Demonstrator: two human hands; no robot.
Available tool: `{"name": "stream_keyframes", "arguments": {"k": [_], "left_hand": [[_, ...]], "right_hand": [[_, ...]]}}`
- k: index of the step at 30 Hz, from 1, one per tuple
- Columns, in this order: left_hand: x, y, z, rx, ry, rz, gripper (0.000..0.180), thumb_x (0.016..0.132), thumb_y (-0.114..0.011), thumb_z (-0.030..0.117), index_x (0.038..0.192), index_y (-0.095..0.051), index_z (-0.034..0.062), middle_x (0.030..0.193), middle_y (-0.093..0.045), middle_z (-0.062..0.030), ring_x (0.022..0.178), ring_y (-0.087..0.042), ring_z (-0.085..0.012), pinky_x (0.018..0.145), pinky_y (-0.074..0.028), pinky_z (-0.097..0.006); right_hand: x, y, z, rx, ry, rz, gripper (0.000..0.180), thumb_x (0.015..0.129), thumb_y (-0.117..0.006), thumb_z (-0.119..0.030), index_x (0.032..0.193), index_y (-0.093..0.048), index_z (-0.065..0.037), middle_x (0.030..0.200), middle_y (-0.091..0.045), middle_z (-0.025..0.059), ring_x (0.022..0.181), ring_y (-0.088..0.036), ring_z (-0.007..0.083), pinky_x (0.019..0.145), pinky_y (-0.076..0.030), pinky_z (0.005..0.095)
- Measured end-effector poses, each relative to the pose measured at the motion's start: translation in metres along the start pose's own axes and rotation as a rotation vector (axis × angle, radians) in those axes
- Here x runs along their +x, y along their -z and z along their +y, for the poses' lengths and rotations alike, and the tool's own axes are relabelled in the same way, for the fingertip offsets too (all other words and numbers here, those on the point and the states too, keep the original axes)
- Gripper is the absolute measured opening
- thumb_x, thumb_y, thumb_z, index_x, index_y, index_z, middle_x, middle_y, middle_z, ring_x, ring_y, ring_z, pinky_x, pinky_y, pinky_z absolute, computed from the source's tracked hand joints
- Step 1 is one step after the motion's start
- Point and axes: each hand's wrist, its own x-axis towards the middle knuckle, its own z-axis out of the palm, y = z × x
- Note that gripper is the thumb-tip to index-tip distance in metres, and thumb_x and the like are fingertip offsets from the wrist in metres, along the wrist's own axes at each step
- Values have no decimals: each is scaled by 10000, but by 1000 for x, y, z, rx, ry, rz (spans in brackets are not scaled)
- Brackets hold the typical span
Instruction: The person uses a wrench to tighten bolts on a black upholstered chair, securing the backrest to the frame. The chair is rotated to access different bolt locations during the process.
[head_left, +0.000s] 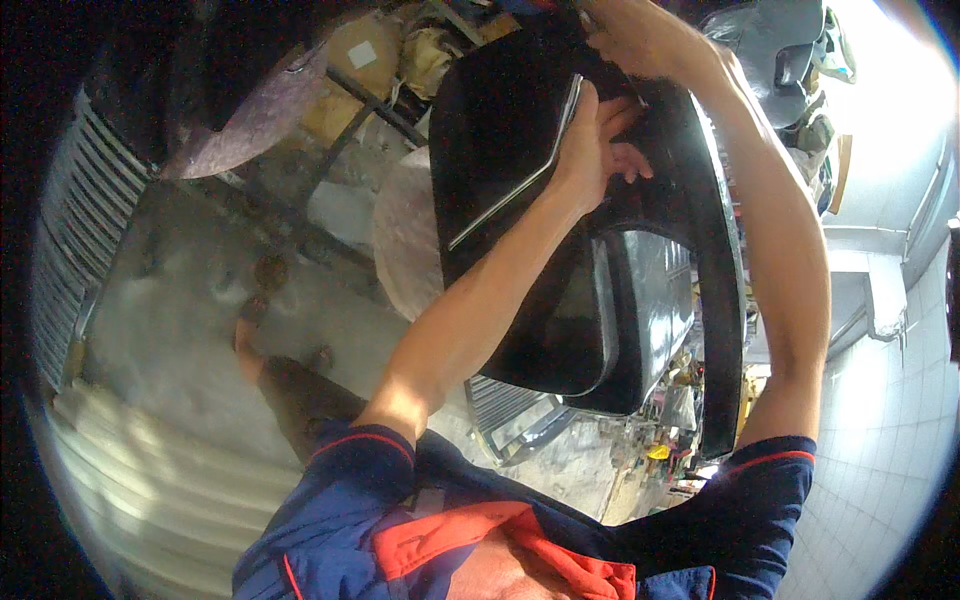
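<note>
A large black panel (530, 310), which looks like part of a chair, stands in front of me with a glossy black padded section (655, 290) behind its curved opening. My left hand (600, 140) is over the panel's upper part, palm turned right and fingers spread. Along its thumb and wrist runs a thin bent chrome strip or rod (500, 208); whether it is fixed to the panel cannot be made out. Higher up, my right hand (650, 40) reaches over from the right with fingers curled at the dark upper part. The picture's edge and shadow hide what they grip.
Another black padded seat (755, 50) stands at the upper right. Pinkish rounded panels (405, 240) lie left of the black one. A ribbed silvery piece (85, 230) is at far left, above pale rolled material (170, 500). My leg (300, 400) crosses the grey floor (180, 270).
</note>
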Motion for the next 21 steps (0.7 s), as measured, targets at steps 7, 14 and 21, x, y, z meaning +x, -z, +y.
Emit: {"name": "stream_keyframes", "arguments": {"k": [7,14,21], "left_hand": [[5,-8,-11,-137,-9,50,962,1018,-281,799,1485,-469,-21,1394,-612,-193,648,-703,-291,527,-505,-363],[-3,-7,3,0,-1,-28,991,1013,-267,805,1535,-429,-22,1573,-474,-214,664,-697,-293,567,-504,-357],[2,-21,-7,-23,30,-117,1032,1000,-286,819,1546,-420,-46,1611,-439,-213,677,-707,-298,568,-508,-351]], "right_hand": [[-118,-15,-75,-21,92,341,183,850,-663,-36,1002,-572,10,875,-716,191,838,-737,364,746,-609,461],[-46,53,-47,196,-99,171,142,890,-641,-114,934,-685,13,785,-719,172,784,-722,356,690,-547,463],[33,-11,61,-533,85,-472,164,942,-594,-116,967,-705,3,782,-681,191,821,-716,352,715,-574,463]]}}
